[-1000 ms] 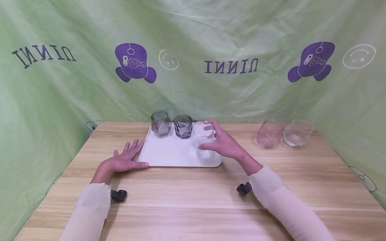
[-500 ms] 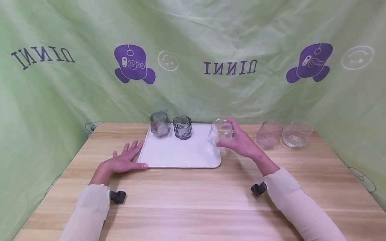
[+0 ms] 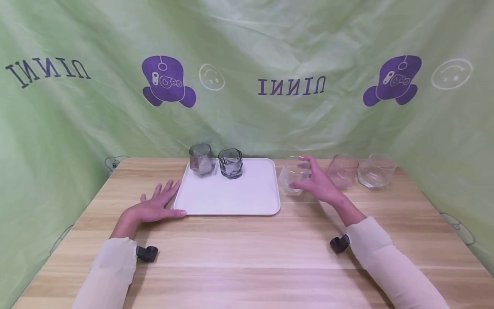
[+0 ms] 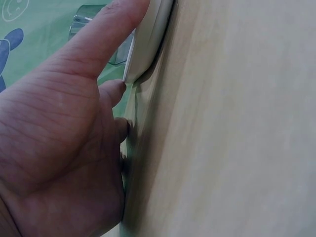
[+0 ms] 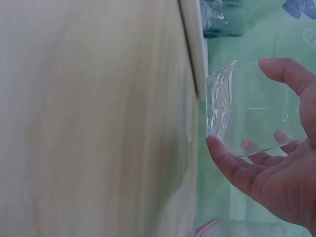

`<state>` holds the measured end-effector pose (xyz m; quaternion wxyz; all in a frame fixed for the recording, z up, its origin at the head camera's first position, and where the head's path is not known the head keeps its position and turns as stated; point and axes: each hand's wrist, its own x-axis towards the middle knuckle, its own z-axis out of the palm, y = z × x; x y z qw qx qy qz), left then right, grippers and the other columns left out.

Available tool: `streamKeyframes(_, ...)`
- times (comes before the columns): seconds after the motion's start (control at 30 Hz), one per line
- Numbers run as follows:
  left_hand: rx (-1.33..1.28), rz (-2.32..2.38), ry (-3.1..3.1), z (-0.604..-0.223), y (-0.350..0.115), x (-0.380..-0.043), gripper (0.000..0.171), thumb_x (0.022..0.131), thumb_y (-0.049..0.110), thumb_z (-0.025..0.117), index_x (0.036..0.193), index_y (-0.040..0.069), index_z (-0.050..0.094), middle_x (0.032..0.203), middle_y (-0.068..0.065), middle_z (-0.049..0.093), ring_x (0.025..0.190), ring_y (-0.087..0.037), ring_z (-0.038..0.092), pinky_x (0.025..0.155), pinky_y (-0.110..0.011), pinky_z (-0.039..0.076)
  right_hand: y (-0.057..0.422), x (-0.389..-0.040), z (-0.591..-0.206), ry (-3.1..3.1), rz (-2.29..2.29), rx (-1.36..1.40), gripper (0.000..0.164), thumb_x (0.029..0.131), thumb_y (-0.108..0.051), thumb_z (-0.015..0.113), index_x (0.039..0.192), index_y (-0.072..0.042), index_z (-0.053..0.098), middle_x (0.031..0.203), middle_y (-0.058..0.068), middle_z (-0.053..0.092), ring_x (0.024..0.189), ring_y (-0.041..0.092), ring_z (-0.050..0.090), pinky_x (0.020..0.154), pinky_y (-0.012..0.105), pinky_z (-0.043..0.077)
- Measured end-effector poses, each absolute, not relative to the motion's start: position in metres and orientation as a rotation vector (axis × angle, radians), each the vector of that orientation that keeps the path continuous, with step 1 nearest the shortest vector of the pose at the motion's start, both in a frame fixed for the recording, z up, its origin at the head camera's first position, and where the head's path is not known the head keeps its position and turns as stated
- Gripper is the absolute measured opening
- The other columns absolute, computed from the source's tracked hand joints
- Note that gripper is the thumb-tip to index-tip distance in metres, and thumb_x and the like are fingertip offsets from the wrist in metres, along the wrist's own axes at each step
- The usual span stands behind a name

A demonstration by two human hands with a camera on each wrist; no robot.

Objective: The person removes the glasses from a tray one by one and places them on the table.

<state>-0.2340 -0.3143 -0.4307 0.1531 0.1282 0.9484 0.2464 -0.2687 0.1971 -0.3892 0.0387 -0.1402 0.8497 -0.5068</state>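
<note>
- Right hand [image 3: 318, 185]: your fingers and thumb curl part-way closed round the clear glass [image 3: 290, 178]; grip is on its sides.
- Clear glass: upright, just off the tray's 3 o'clock edge; right wrist view shows its base raised off the table [image 3: 231, 253].
- Left hand [image 3: 155, 208]: spread wide, grasping nothing; your thumb lies over the rim at the 8 o'clock corner of the tray [image 3: 239, 197], other fingers along its 9 o'clock side.
- Tray: white, flat on the table, ahead of you toward 12 o'clock.
- Grey glass [image 3: 201, 161]: upright on the tray, at its 10 to 11 o'clock corner.
- Dark glass [image 3: 230, 164]: wavy-sided, upright on the tray, just beside the grey glass at 3 o'clock from it.
- Pink glass [image 3: 343, 171]: on the table, near your right hand, at 2 o'clock from it.
- End glass [image 3: 376, 171]: clear, at 3 o'clock from the pink glass, close beside; contact cannot be told.
- Cloth [image 3: 247, 124]: green, purple-printed, hanging at 12 o'clock.
</note>
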Motion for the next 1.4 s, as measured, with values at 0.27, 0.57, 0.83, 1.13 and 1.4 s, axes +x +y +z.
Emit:
streamKeyframes(0.27, 0.387, 0.724, 2.702, -0.417, -0.307, -0.228, 0.111, 0.091, 0.063, 0.068, 0.167, 0.016, 0.002, 0.168, -0.026, -0.011, 0.148, -0.054, -0.018, 0.1, -0.081, -0.019, 0.212, -0.274, -0.391, 2.63, -1.518, -0.377, 0.101, 0.087, -0.019, 0.085, 0.16, -0.007, 0.017, 0.155, 0.03, 0.035, 0.13, 0.053, 0.047, 0.098, 0.061, 0.049)
streamKeyframes(0.57, 0.364, 0.704, 2.697, -0.415, -0.307, -0.226, 0.111, 0.091, 0.063, 0.067, 0.167, 0.015, 0.002, 0.168, -0.026, -0.01, 0.149, -0.053, -0.017, 0.102, -0.081, -0.017, 0.22, -0.28, -0.392, 2.666, -1.493, -0.341, 0.099, 0.088, -0.021, 0.084, 0.16, -0.007, 0.017, 0.155, 0.03, 0.035, 0.131, 0.052, 0.046, 0.099, 0.062, 0.047)
streamKeyframes(0.83, 0.363, 0.695, 2.697, -0.415, -0.307, -0.227, 0.111, 0.091, 0.064, 0.067, 0.167, 0.015, 0.001, 0.168, -0.026, -0.01, 0.149, -0.052, -0.017, 0.102, -0.081, -0.018, 0.222, -0.284, -0.395, 2.633, -1.522, -0.316, 0.099, 0.088, -0.021, 0.084, 0.159, -0.007, 0.017, 0.157, 0.03, 0.033, 0.135, 0.053, 0.042, 0.103, 0.064, 0.044)
streamKeyframes(1.13, 0.365, 0.689, 2.703, -0.416, -0.307, -0.227, 0.111, 0.091, 0.064, 0.065, 0.167, 0.015, 0.001, 0.168, -0.025, -0.01, 0.149, -0.052, -0.017, 0.102, -0.081, -0.017, 0.224, -0.286, -0.397, 2.611, -1.536, -0.304, 0.1, 0.089, -0.022, 0.083, 0.16, -0.006, 0.014, 0.158, 0.031, 0.032, 0.137, 0.054, 0.04, 0.104, 0.064, 0.043)
streamKeyframes(1.4, 0.364, 0.689, 2.704, -0.416, -0.307, -0.226, 0.111, 0.091, 0.064, 0.066, 0.167, 0.014, 0.002, 0.168, -0.026, -0.01, 0.149, -0.053, -0.017, 0.102, -0.081, -0.017, 0.225, -0.286, -0.4, 2.625, -1.499, -0.304, 0.1, 0.09, -0.026, 0.083, 0.16, -0.008, 0.014, 0.159, 0.03, 0.031, 0.137, 0.052, 0.042, 0.106, 0.064, 0.041)
